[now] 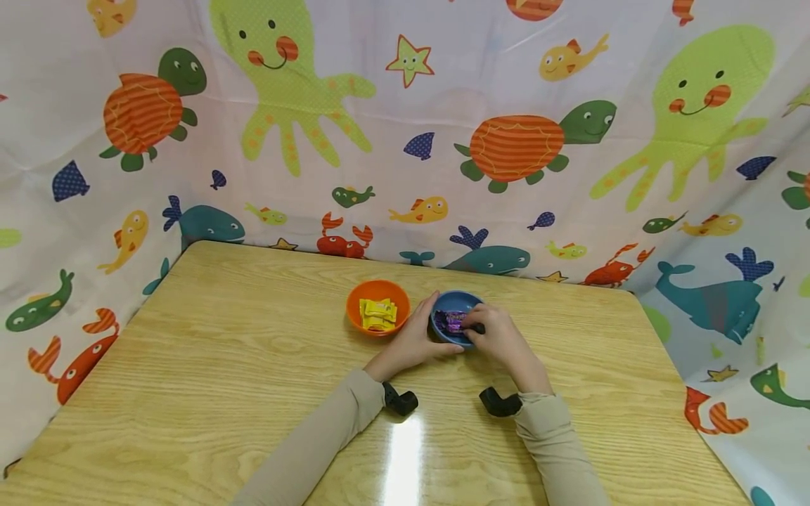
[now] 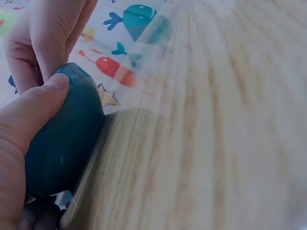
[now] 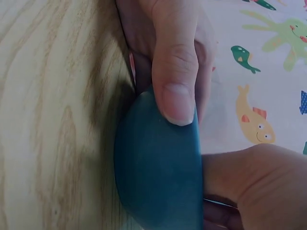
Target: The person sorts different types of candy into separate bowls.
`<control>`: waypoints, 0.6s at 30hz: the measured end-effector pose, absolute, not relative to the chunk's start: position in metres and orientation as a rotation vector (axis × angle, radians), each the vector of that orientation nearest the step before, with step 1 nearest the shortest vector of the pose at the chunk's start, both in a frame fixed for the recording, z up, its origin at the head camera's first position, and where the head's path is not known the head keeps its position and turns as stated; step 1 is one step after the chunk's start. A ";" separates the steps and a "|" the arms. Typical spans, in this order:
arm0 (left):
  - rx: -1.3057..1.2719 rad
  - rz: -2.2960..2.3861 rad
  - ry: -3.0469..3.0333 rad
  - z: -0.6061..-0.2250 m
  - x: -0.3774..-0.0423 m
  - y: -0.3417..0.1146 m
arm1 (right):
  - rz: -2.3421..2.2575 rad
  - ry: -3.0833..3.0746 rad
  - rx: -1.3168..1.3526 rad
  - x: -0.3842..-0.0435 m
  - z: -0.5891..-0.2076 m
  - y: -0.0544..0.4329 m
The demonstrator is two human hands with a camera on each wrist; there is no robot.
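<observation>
A blue bowl [image 1: 457, 301] stands on the wooden table, holding candies in dark purple wrappers. My left hand [image 1: 414, 339] grips it from the left side, the thumb along the near rim and the fingers round the far side. From the right, my right hand [image 1: 496, 334] dips into the bowl and pinches a purple-wrapped candy [image 1: 454, 321]; a dark wrapper end shows by the fingers. Both wrist views look at the bowl's outside, so its wall [image 2: 72, 139] hides the candies and the right fingertips. In the right wrist view the left thumb [image 3: 177, 103] presses against the bowl's wall.
Close to the left hand stands an orange bowl [image 1: 354, 325] with several yellow-wrapped candies [image 1: 378, 314]. A curtain [image 1: 380, 140] printed with sea animals hangs along the table's back and sides. Light reflects off the table [image 1: 253, 337] near its front.
</observation>
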State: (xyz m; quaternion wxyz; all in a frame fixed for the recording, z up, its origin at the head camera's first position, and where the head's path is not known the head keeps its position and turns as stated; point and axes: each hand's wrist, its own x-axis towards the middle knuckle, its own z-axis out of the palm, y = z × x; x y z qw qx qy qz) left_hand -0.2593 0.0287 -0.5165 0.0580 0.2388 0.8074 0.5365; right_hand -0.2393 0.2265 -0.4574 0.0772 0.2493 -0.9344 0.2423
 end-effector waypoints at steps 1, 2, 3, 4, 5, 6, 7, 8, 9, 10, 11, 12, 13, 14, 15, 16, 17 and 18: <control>0.729 1.625 2.451 -0.516 -0.259 0.029 | 0.730 -2.786 0.754 -0.239 -0.457 0.227; 0.735 1.625 2.455 -0.515 -0.259 0.029 | 0.735 -2.775 0.758 -0.238 -0.457 0.227; 0.741 1.620 2.460 -0.515 -0.259 0.029 | 0.740 -2.761 0.760 -0.238 -0.457 0.227; 0.751 1.616 2.467 -0.515 -0.259 0.029 | 0.749 -2.746 0.762 -0.237 -0.457 0.227; 0.756 1.608 2.472 -0.514 -0.259 0.029 | 0.758 -2.737 0.757 -0.236 -0.456 0.226; 0.761 1.603 2.477 -0.514 -0.258 0.029 | 0.767 -2.730 0.753 -0.235 -0.456 0.226; 0.768 1.598 2.482 -0.514 -0.258 0.029 | 0.775 -2.726 0.743 -0.234 -0.455 0.226; 0.767 1.592 2.486 -0.514 -0.257 0.029 | 0.783 -2.721 0.730 -0.233 -0.454 0.226; 0.770 1.588 2.490 -0.514 -0.257 0.029 | 0.792 -2.714 0.720 -0.232 -0.453 0.226; 0.770 1.588 2.493 -0.514 -0.257 0.029 | 0.806 -2.707 0.710 -0.230 -0.452 0.226; 0.766 1.589 2.494 -0.514 -0.256 0.029 | 0.816 -2.698 0.700 -0.229 -0.451 0.225; 0.764 1.591 2.498 -0.513 -0.255 0.029 | 0.824 -2.683 0.692 -0.228 -0.449 0.225; 0.760 1.589 2.505 -0.512 -0.254 0.030 | 0.828 -2.665 0.686 -0.226 -0.448 0.225; 0.753 1.586 2.511 -0.511 -0.253 0.030 | 0.836 -2.646 0.682 -0.225 -0.447 0.226; 0.747 1.585 2.516 -0.509 -0.252 0.031 | 0.847 -2.630 0.678 -0.224 -0.445 0.226; 0.738 1.582 2.519 -0.506 -0.250 0.031 | 0.856 -2.613 0.674 -0.222 -0.443 0.226; 0.732 1.572 2.527 -0.503 -0.249 0.032 | 0.863 -2.598 0.671 -0.221 -0.441 0.226; 0.728 1.573 2.524 -0.500 -0.247 0.032 | 0.866 -2.586 0.666 -0.219 -0.439 0.226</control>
